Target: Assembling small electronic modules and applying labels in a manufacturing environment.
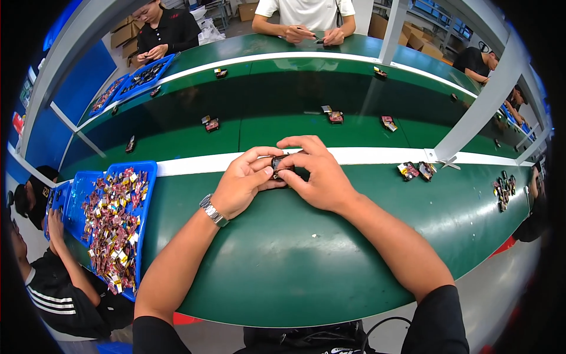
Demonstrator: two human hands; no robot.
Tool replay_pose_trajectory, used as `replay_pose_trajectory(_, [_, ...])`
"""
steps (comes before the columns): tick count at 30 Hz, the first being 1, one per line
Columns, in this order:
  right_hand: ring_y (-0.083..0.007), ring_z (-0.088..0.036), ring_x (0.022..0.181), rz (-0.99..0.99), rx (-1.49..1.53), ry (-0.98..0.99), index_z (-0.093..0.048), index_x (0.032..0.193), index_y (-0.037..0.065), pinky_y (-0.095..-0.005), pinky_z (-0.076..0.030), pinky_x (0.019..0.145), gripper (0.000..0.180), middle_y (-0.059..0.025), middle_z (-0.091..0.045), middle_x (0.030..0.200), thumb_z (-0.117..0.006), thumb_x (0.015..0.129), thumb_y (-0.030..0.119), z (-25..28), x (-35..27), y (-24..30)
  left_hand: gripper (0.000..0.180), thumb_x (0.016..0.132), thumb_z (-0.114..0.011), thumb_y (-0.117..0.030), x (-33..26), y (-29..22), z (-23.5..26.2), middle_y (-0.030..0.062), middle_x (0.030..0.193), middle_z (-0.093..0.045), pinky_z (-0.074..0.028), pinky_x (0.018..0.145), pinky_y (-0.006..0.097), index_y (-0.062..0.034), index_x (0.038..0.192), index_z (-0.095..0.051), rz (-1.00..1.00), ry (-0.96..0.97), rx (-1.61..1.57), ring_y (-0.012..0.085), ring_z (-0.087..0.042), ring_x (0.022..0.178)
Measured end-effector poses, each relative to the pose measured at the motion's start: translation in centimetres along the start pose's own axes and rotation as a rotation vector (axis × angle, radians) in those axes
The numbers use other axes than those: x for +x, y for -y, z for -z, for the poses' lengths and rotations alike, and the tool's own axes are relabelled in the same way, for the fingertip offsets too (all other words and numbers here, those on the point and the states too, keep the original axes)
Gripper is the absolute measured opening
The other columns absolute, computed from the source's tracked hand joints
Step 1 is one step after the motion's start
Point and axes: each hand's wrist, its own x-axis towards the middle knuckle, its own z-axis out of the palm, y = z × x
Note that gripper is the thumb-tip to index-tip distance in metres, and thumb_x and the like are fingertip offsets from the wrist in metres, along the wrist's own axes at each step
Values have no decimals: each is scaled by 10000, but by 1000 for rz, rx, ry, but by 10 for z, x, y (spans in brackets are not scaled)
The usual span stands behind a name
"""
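Note:
A small black plastic casing (pixel 279 163) is held between my two hands above the green worktable, close to its white far edge strip. My left hand (pixel 240 182), with a metal watch at the wrist, is closed on the casing's left side. My right hand (pixel 315 172) grips the same casing from the right, its thumb and fingers bent round it. The fingers cover much of the casing, so its inside is mostly hidden. On the left a blue tray (pixel 151 194) holds a heap of small dark red circuit boards with yellow and white parts (pixel 115 236).
Two small assemblies (pixel 416 171) lie right of my hands, with a further cluster (pixel 504 190) at the far right. Beyond the white strip, a dark green conveyor belt (pixel 271 130) carries scattered units. Grey frame posts (pixel 483 100) stand at the right. Other people work around the table.

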Motion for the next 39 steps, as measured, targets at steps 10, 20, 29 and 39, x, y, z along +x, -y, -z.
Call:
replay_pose_trajectory(10, [-280, -515, 1166, -42, 62, -7, -735, 956, 69, -368, -513, 886, 124, -88, -588, 1228, -694, 847, 112, -9, 5, 8, 306, 995, -528, -89, -4, 1, 10, 140, 1204, -626, -536, 977, 393, -15, 1288, -480, -28, 1, -17, 209, -627, 1113])
replay_pose_trajectory(20, [-281, -520, 1163, -94, 89, -66, -742, 956, 72, -372, -505, 903, 134, -83, -592, 1247, -702, 830, 92, -21, 5, 12, 309, 984, -559, -103, -7, 0, 14, 142, 1187, -636, -535, 980, 390, -20, 1273, -486, -42, -18, -21, 203, -631, 1105])
replay_pose_trajectory(29, [-298, -477, 1230, -139, 202, -6, -732, 969, 71, -402, -456, 998, 137, -90, -564, 1312, -695, 840, 94, -26, 11, 21, 279, 978, -557, -64, -15, -3, 27, 154, 1176, -644, -540, 981, 391, -4, 1246, -505, -40, -33, -12, 223, -636, 1109])
replay_pose_trajectory(39, [-281, -573, 1006, 124, -109, -194, -654, 936, 34, -360, -530, 784, 135, -95, -587, 1109, -671, 804, 10, -31, 19, 28, 271, 997, -502, -44, -15, -3, 21, 132, 1206, -636, -544, 972, 385, -8, 1264, -485, -106, -112, -62, 202, -632, 1104])
